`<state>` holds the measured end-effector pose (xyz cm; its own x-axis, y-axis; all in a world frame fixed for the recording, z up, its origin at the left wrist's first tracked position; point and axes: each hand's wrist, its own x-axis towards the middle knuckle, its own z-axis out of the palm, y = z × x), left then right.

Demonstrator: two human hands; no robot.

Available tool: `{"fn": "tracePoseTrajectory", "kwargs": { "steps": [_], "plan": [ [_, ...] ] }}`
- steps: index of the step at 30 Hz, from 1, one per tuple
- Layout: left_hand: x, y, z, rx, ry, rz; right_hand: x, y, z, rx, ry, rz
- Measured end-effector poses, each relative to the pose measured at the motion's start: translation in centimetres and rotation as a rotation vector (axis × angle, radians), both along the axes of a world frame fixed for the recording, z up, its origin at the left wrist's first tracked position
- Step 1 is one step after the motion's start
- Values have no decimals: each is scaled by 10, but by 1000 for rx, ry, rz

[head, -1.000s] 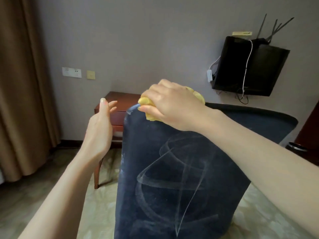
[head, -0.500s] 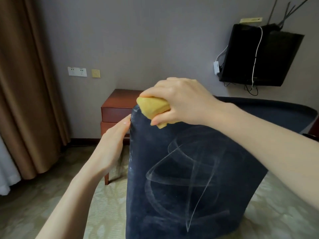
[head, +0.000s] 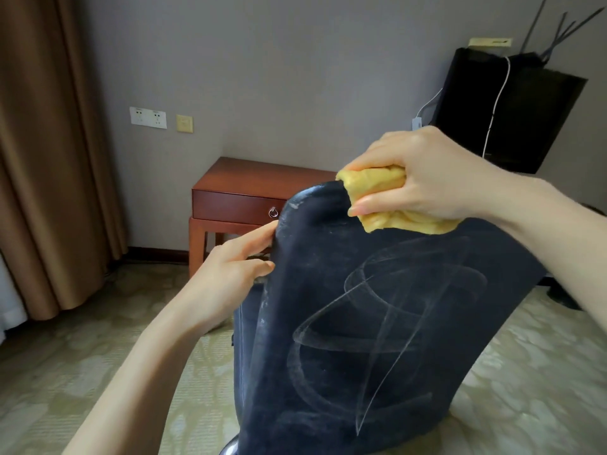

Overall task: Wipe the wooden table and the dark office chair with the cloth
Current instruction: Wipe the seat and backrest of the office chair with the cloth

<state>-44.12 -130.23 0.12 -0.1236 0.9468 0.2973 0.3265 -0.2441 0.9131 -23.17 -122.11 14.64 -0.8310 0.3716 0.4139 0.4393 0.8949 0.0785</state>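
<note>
The dark office chair point(head: 377, 323) fills the centre, its dusty back facing me with pale streaks across it. My right hand point(head: 423, 172) grips a bunched yellow cloth point(head: 377, 187) and presses it on the top edge of the backrest. My left hand point(head: 230, 270) grips the backrest's left edge, thumb on the near face and fingers curled behind it. The wooden table point(head: 253, 188), reddish brown with a ring-pull drawer, stands against the wall behind the chair.
Brown curtains point(head: 49, 152) hang at the left. A black wall-mounted screen point(head: 512, 106) with white cables sits at the upper right. Wall sockets point(head: 147, 117) are left of the table. Patterned carpet point(head: 98, 349) covers the floor around the chair.
My right hand has slid the cloth rightwards along the top edge of the backrest. My left hand came in from open air and took hold of the backrest's left edge.
</note>
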Motion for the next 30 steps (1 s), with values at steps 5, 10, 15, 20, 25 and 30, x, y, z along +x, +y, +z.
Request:
{"fn": "tracePoseTrajectory", "kwargs": {
  "steps": [5, 10, 15, 20, 25, 30],
  "plan": [
    [-1, -3, -5, 7, -264, -100, -37, -8, 4, -72, -179, -16],
    [-11, 2, -14, 1, -308, 4, -78, -23, -1, 165, -512, 0],
    [-18, -8, -21, 14, -322, 225, -118, -32, -44, 618, -793, -14],
    [-22, -20, -19, 25, -263, 267, -116, -25, -95, 951, -940, 65],
    [-17, -15, -10, 93, -200, 265, -91, -5, -119, 1292, -970, 131],
    [-14, -12, -7, 140, -220, 322, -63, -1, -91, 1311, -772, 105]
  ]
}}
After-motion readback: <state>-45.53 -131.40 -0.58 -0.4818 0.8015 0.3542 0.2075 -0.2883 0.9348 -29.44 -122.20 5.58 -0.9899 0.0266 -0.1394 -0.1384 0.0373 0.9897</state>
